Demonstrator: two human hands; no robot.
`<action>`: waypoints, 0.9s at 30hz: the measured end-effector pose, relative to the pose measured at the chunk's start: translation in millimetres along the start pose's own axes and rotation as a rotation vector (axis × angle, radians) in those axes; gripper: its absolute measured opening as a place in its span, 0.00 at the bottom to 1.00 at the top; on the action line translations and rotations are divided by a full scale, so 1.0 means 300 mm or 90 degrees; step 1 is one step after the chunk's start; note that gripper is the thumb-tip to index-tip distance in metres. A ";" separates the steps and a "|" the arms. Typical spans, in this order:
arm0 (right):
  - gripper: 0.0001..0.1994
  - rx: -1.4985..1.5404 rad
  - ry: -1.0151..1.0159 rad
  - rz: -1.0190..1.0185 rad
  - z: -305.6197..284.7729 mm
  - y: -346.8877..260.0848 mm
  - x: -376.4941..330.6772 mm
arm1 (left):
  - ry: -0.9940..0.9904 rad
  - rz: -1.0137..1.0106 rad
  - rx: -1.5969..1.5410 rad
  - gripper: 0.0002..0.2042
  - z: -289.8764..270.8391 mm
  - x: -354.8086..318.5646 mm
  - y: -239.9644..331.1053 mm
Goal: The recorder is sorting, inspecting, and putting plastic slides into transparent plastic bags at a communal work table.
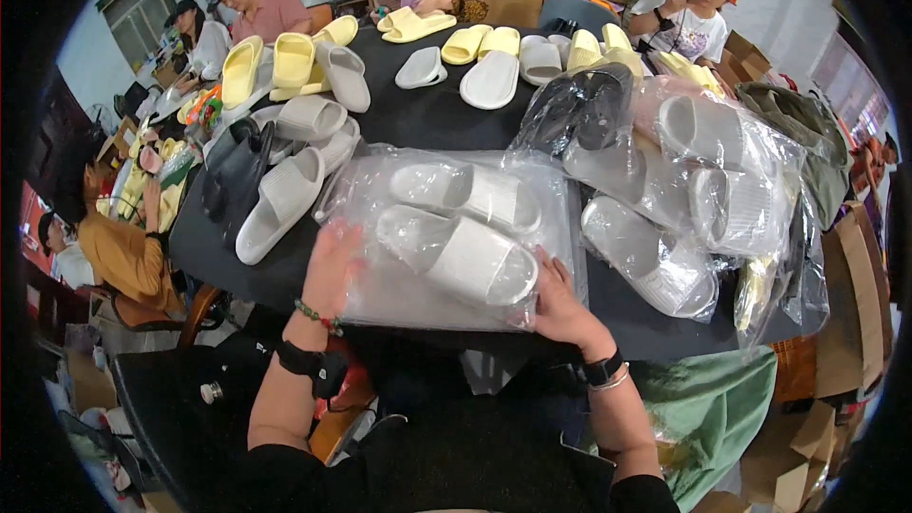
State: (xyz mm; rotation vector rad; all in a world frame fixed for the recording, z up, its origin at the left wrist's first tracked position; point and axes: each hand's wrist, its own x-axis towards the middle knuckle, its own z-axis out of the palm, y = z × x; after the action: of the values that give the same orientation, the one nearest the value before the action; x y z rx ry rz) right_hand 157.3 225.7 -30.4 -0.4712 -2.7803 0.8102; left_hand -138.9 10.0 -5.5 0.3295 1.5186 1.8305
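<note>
A pair of light grey slippers (480, 258) lies inside a clear plastic bag (380, 290) on the black table in front of me. My right hand (565, 306) grips the bag's right edge, close to the heel end of the nearer slipper. At the bag's left edge is my left hand (332, 264), its fingers smeared by motion, so their grip cannot be made out. Beneath this bag, more flat clear plastic shows along its sides.
Bagged grey slippers (655, 252) and bagged black slippers (598, 109) pile up on the right. Loose grey slippers (285, 204), black slippers (233, 171) and yellow slippers (294, 59) stand left and far. Several people sit around; a green cloth (708, 408) hangs by my right arm.
</note>
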 end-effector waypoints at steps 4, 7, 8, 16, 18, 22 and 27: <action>0.35 0.365 0.014 -0.034 -0.067 -0.020 -0.008 | 0.053 0.220 0.275 0.26 -0.008 0.025 0.108; 0.28 0.682 0.114 0.147 -0.062 0.028 -0.003 | 0.085 0.290 0.189 0.24 -0.020 0.085 0.116; 0.28 0.682 0.109 0.145 -0.080 0.012 0.003 | 0.090 0.290 0.188 0.24 -0.052 0.110 0.111; 0.39 0.563 0.119 0.306 -0.083 -0.039 -0.037 | 0.023 0.307 0.620 0.17 -0.022 0.049 0.148; 0.41 0.457 0.119 0.283 -0.075 -0.049 -0.028 | 0.029 0.341 0.693 0.18 0.009 0.014 0.143; 0.40 0.356 0.171 0.241 -0.054 -0.022 -0.016 | -0.065 0.258 0.706 0.19 0.049 -0.012 0.141; 0.40 0.279 0.205 0.268 -0.066 -0.012 0.000 | -0.040 0.225 0.733 0.16 -0.012 0.014 0.095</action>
State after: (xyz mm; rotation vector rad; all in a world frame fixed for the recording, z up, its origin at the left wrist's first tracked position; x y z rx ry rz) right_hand 162.0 232.3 -12.1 -1.0093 -2.1510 1.2615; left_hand -154.5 8.8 19.1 1.2221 2.4384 0.9386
